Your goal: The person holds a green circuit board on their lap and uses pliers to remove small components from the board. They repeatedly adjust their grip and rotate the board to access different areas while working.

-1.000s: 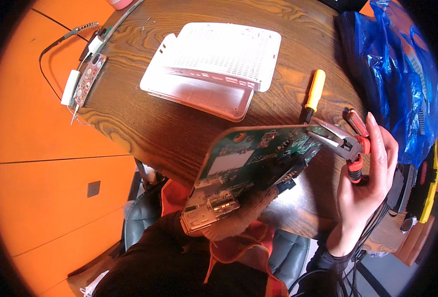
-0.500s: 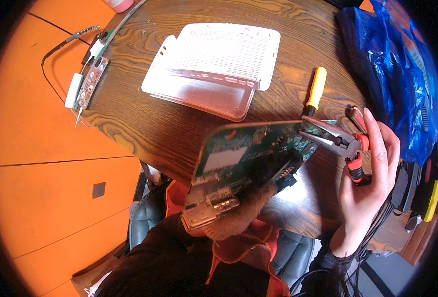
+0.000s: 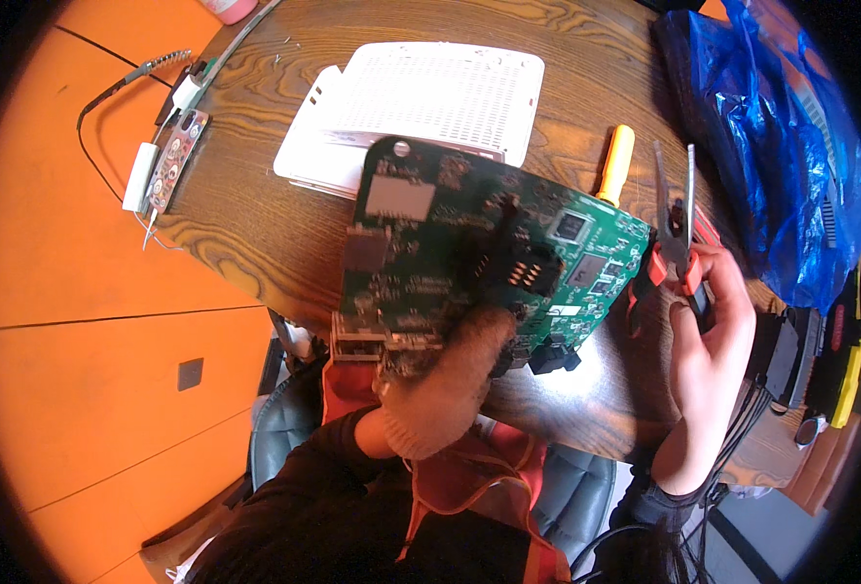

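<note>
My left hand (image 3: 450,394), in a brown glove, grips a green circuit board (image 3: 450,219) from its near side. The board is held up over the table edge, its chip-covered face toward me; dark parts around the gloved fingers are hard to make out. Metal ports (image 3: 357,336) line its lower left corner. My bare right hand (image 3: 713,326) is closed on the red handles of long-nose pliers (image 3: 677,238). Their jaws point away from me, spread apart and gripping nothing, just right of the board.
Behind the board lies a white vented plastic casing (image 3: 440,92) in two pieces. A yellow-handled screwdriver (image 3: 616,164) is partly hidden by the board. Blue plastic bag (image 3: 751,146) at right; phone (image 3: 177,161) and cable at left. The wooden table (image 3: 255,234) has a curved near edge.
My left hand has tilted the board upright, showing more of its face. The pliers have moved off the board's top edge and swung to point away from me, jaws spread.
</note>
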A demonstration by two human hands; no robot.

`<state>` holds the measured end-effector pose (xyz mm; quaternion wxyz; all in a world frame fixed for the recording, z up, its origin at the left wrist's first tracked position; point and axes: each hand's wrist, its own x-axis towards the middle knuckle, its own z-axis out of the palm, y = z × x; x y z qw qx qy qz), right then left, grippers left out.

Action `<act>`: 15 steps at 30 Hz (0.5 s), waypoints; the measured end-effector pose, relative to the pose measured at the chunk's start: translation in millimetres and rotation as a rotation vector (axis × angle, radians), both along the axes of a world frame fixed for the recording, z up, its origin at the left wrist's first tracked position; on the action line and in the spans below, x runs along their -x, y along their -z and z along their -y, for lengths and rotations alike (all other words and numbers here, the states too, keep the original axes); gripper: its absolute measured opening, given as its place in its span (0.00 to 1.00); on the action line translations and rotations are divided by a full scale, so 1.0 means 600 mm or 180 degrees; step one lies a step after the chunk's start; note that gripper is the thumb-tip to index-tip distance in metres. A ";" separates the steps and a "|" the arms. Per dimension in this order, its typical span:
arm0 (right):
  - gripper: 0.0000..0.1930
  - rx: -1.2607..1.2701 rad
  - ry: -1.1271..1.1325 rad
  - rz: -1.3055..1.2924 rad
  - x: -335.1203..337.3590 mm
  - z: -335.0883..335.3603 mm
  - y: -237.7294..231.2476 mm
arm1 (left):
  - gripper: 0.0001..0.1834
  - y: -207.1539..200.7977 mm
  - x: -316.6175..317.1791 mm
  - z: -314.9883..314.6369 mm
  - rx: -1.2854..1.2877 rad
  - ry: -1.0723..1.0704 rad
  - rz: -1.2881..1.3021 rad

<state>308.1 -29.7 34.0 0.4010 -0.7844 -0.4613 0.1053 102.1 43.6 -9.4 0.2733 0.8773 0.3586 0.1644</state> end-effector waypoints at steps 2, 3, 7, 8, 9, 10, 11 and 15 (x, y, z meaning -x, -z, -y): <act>0.16 -0.0167 0.0114 -0.1470 -0.005 0.005 0.002 | 0.28 0.007 -0.003 -0.005 0.0406 -0.0020 0.0791; 0.17 -0.0251 0.0173 -0.2202 -0.008 0.007 0.004 | 0.28 0.009 -0.001 -0.009 0.0517 -0.0035 0.1016; 0.29 -0.1296 -0.0627 -0.3425 -0.031 0.006 0.005 | 0.28 0.009 0.000 -0.012 0.0597 -0.0058 0.1226; 0.32 -0.1515 -0.0520 -0.3588 -0.031 0.004 0.008 | 0.27 0.009 0.000 -0.011 0.0592 -0.0053 0.1246; 0.31 -0.1709 -0.0764 -0.3798 -0.032 0.005 0.009 | 0.27 0.009 -0.001 -0.012 0.0589 -0.0046 0.1259; 0.32 -0.1809 -0.0851 -0.3888 -0.033 0.003 0.010 | 0.27 0.009 -0.001 -0.012 0.0592 -0.0042 0.1273; 0.33 -0.1967 -0.1022 -0.4101 -0.033 0.002 0.011 | 0.27 0.011 -0.003 -0.013 0.0590 -0.0041 0.1291; 0.30 -0.1958 -0.0934 -0.3871 -0.030 0.002 0.016 | 0.27 0.015 -0.008 -0.014 0.0579 -0.0024 0.1338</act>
